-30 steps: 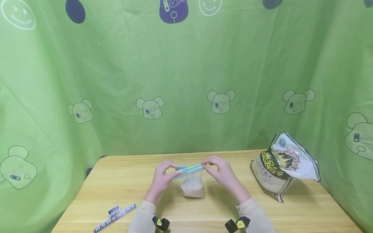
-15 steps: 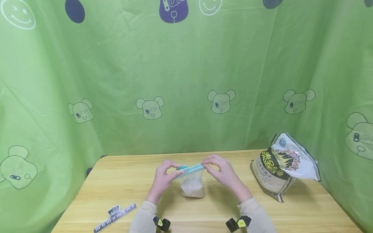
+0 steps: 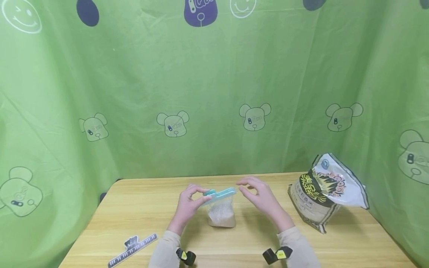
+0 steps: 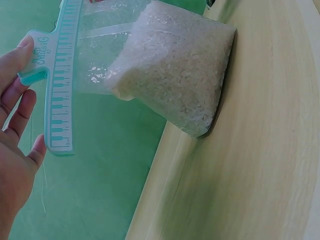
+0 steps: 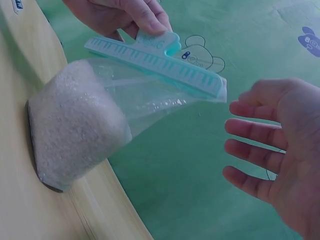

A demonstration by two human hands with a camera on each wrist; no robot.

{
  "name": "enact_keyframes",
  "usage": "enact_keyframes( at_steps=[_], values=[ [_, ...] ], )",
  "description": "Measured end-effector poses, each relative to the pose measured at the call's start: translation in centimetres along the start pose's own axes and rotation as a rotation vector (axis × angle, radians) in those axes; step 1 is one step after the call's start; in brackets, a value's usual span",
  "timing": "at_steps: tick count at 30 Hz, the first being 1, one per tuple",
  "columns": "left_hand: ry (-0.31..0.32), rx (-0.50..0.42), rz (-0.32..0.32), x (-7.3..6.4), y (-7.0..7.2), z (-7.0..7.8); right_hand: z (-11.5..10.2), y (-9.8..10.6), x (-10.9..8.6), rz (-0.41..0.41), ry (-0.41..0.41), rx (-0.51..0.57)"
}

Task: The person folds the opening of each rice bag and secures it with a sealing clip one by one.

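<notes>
A clear plastic bag of rice (image 3: 221,216) stands on the wooden table, its upper part flattened and drawn up. Across its mouth lies a teal clip (image 4: 62,85) with a piano-key pattern and a ruler-like bar. My left hand (image 3: 188,201) pinches the clip's handle between thumb and fingers. Just off the clip's right end, my right hand (image 3: 259,193) holds nothing; in the right wrist view its fingers (image 5: 255,132) are loosely spread and apart from the bag.
A second clip (image 3: 132,249), black and white with piano keys, lies at the table's front left. On the right stands a large printed rice sack (image 3: 315,197), its white top folded over. A green curtain (image 3: 214,149) hangs behind the table.
My right hand has let go of the clip's right end and moved a little to the right. The left hand keeps its grip on the handle.
</notes>
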State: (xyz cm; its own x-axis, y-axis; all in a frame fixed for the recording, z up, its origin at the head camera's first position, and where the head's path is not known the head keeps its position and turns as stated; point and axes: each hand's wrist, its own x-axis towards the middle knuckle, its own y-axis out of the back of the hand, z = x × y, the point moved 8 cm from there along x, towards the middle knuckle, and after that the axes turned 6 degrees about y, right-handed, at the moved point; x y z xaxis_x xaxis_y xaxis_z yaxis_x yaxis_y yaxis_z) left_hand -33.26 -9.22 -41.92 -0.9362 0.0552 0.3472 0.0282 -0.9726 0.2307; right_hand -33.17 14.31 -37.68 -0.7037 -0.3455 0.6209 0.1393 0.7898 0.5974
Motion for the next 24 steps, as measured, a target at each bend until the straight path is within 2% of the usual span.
enact_keyframes(
  at_steps=[15, 24],
  values=[
    [-0.018, 0.008, 0.005, 0.0, 0.0, 0.1, 2.7, -3.0, -1.0, -0.307, -0.145, 0.137],
    [-0.029, 0.018, 0.016, 0.0, 0.1, 0.2, 2.7, -4.4, -1.4, -0.381, -0.098, 0.141]
  ],
)
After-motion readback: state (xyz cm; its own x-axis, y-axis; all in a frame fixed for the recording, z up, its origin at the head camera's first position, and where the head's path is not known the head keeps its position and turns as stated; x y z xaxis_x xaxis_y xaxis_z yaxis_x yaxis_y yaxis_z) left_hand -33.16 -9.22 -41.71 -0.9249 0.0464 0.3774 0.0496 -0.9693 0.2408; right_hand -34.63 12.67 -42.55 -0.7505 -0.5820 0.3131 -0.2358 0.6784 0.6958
